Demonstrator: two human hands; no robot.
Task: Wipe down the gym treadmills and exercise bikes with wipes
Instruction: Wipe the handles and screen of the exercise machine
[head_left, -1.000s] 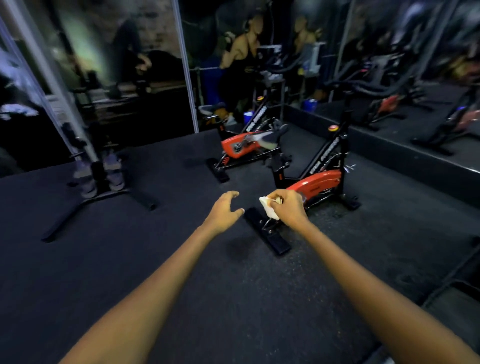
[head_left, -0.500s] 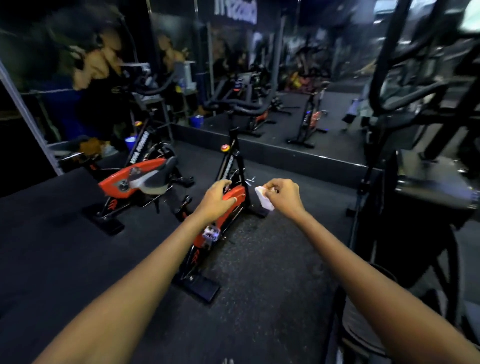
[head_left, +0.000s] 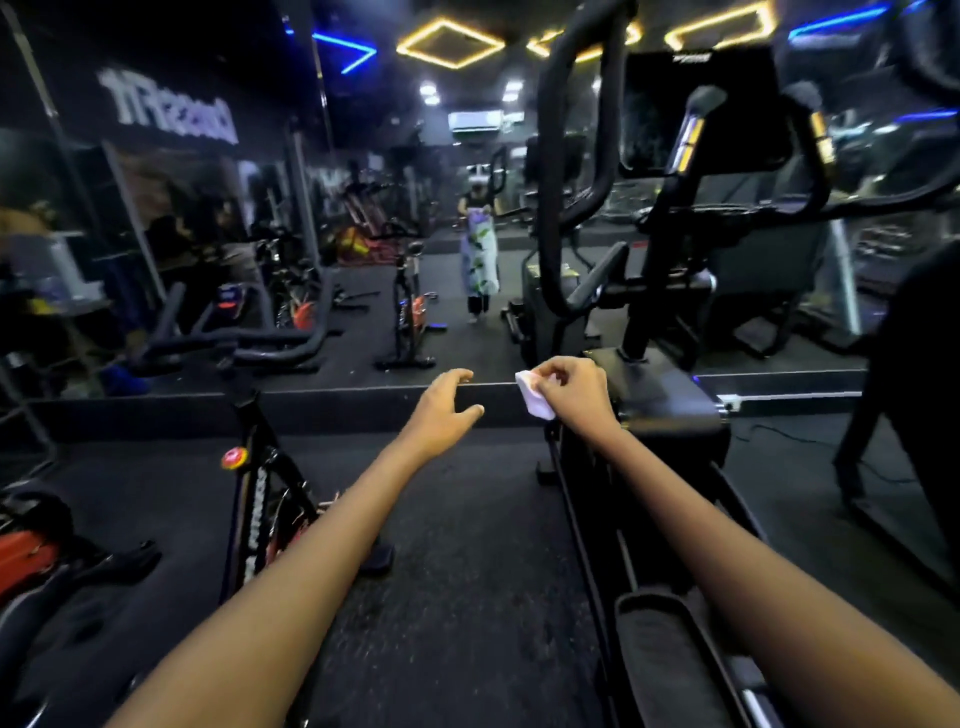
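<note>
Two hands above dark gym floor (head_left: 457, 597)

Right hand (head_left: 574, 391) pinches wipe (head_left: 535, 397); left hand (head_left: 441, 410) seemingly empty.

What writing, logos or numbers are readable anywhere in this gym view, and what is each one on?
White wall sign: large letters seen mirror-reversed in the mirror; seems to end in "fit", the rest too blurred to read.
Spin bike frame: white lettering down the tube, too blurred to read.
Elliptical console: small pale logo on its top edge, too small to read.
Wipe, pinched in the right hand: no print visible.
Left hand: holds nothing.
</note>
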